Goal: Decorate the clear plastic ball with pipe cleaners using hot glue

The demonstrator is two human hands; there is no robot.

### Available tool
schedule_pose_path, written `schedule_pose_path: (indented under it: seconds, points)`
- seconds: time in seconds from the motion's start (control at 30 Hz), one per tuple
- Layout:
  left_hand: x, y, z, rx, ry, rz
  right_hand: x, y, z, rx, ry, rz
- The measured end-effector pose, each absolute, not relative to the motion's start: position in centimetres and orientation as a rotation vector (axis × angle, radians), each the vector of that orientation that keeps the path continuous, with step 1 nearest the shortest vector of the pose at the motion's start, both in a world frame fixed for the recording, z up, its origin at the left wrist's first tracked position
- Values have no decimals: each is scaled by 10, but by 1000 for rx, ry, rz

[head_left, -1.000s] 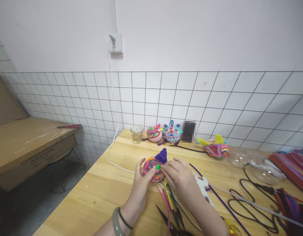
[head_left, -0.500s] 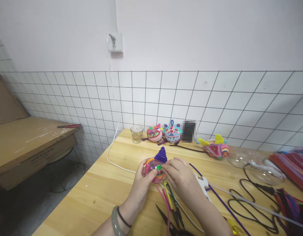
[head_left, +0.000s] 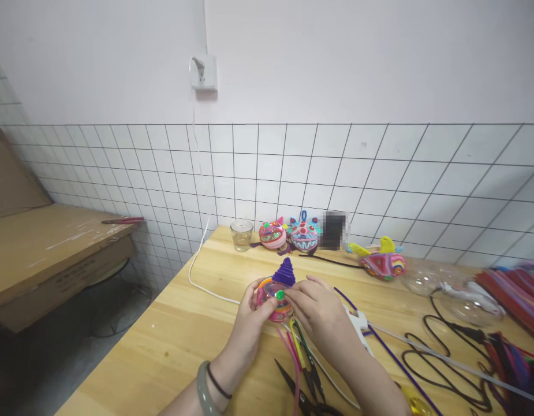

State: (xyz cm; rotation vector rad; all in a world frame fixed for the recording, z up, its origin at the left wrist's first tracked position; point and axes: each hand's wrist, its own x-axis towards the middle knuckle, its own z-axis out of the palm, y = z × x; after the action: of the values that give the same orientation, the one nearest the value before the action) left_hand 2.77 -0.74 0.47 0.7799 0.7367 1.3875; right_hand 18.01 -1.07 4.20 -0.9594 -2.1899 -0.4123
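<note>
A round pipe-cleaner craft ball (head_left: 271, 287) in pink, orange and other bright colours is gripped by my left hand (head_left: 251, 312), thumb across its front. A purple ribbed triangular fin (head_left: 284, 273) stands up from its top. On its front is a small green coil (head_left: 280, 294), close to my left thumb tip. My right hand (head_left: 316, 309) pinches at the coil's right edge, fingertips pressed together; how much they hold is partly hidden. Below the ball lie pink pipe cleaners (head_left: 294, 358), yellow-and-green-handled pliers (head_left: 305, 358) and dark scissors (head_left: 292, 384).
Behind are a glass cup (head_left: 241, 236), a pink craft ball (head_left: 272, 236), a blue-and-pink one (head_left: 304, 236) and a fish-like one (head_left: 383, 264). To the right lie a white glue gun (head_left: 358, 323), a black cable (head_left: 444, 370), clear plastic shells (head_left: 470, 306) and bundled pipe cleaners (head_left: 513, 297).
Almost nothing differs. Both hands keep the same hold on the craft ball and green coil; the whole view has shifted very slightly.
</note>
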Motion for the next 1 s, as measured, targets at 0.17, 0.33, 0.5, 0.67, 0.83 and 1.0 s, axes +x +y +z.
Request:
schedule_pose_path:
  seconds: [0.17, 0.33, 0.5, 0.67, 0.83, 1.0]
  points:
    - [29, -7, 5, 766, 752, 1401, 177, -13, 42, -993, -2184, -391]
    - [30, -10, 9, 754, 724, 1394, 176, -16, 43, -1002, -2187, -377]
    - [30, -11, 12, 760, 707, 1380, 176, -14, 43, -986, -2187, -383]
    - [30, -11, 10, 770, 742, 1390, 175, -14, 44, -971, -2173, -385]
    - [29, -10, 5, 791, 751, 1398, 174, -17, 43, -976, -2149, -374]
    - [29, -11, 6, 764, 734, 1388, 176, -16, 41, -966, -2149, -322]
